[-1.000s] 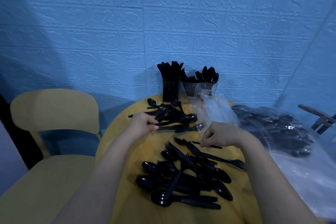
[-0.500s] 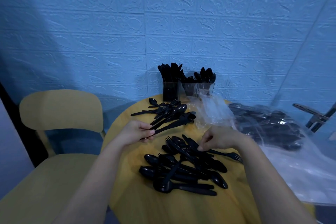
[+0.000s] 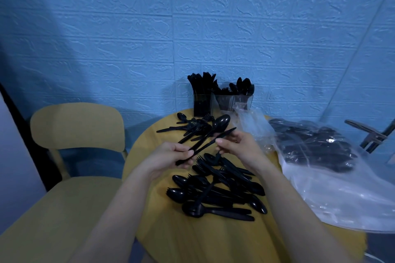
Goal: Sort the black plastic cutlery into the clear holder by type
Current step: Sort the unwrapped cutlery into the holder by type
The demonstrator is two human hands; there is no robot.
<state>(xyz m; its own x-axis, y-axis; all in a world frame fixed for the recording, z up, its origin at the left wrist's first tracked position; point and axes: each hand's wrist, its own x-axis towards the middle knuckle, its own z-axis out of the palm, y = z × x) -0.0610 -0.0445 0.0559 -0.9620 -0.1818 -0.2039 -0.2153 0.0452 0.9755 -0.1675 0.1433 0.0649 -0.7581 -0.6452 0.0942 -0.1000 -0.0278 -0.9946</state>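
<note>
Gripping a small bundle of black cutlery by the handles, the left hand (image 3: 171,156) has its fingers curled round them above the round yellow surface (image 3: 171,230). A spoon (image 3: 221,123) from that bundle points up and away toward the wall. The right hand (image 3: 237,145) is just beside the left, its fingertips pinching a long thin piece (image 3: 215,140) that slants between the two hands; whether it is a knife I cannot tell.

Below the hands a loose pile of cutlery (image 3: 215,190) lies on the surface, spoons and forks crossed over one another. A smaller scatter of cutlery (image 3: 188,126) lies farther off, near the clear holder (image 3: 222,101). The holder stands at the far edge of the surface against the blue brick-patterned wall (image 3: 192,28). Its left compartment is packed with upright pieces, the middle one shows fork tines, and the right one shows spoon bowls.

To the right, crumpled clear plastic bags (image 3: 320,177) hold more black cutlery. A yellow chair (image 3: 77,130) stands at the left of the surface.
</note>
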